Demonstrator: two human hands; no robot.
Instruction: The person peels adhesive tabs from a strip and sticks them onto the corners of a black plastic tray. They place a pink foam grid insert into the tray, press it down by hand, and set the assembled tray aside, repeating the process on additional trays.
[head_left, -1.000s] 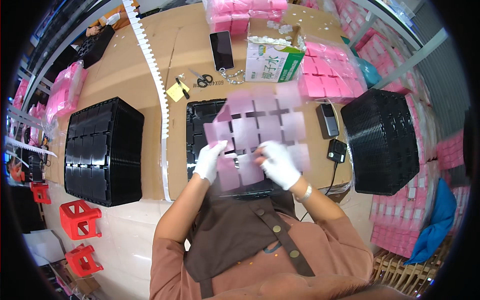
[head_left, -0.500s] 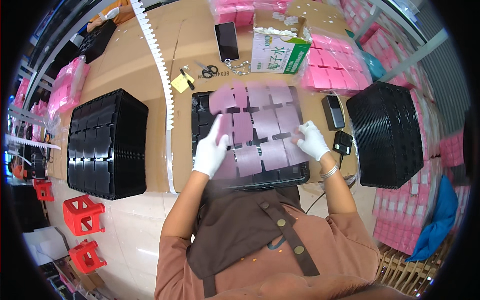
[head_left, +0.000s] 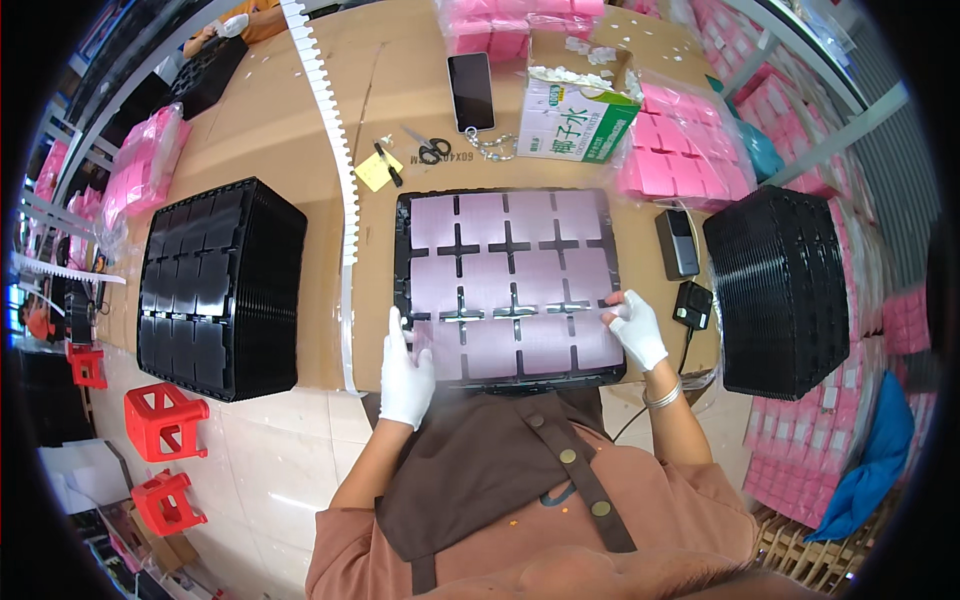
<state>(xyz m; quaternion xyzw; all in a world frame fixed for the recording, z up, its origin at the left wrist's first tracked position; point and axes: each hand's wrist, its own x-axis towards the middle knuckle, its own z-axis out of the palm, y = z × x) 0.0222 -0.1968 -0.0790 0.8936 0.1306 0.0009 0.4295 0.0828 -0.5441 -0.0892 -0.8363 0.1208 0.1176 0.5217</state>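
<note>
A black compartment tray lies on the cardboard-covered table in front of me. A pale pink sheet of joined square pieces lies flat in it, covering its compartments. My left hand, in a white glove, rests with fingers together on the sheet's near left corner. My right hand, also in a white glove, presses on the sheet's near right edge.
Stacks of black trays stand at the left and right. Behind the tray lie scissors, a yellow note, a phone, a carton box and bagged pink packs. A white toothed strip runs along the table. Red stools stand on the floor.
The pink sheet, held up in both hands a second ago, has come down flat into the black tray. Both hands have moved to its near corners.
</note>
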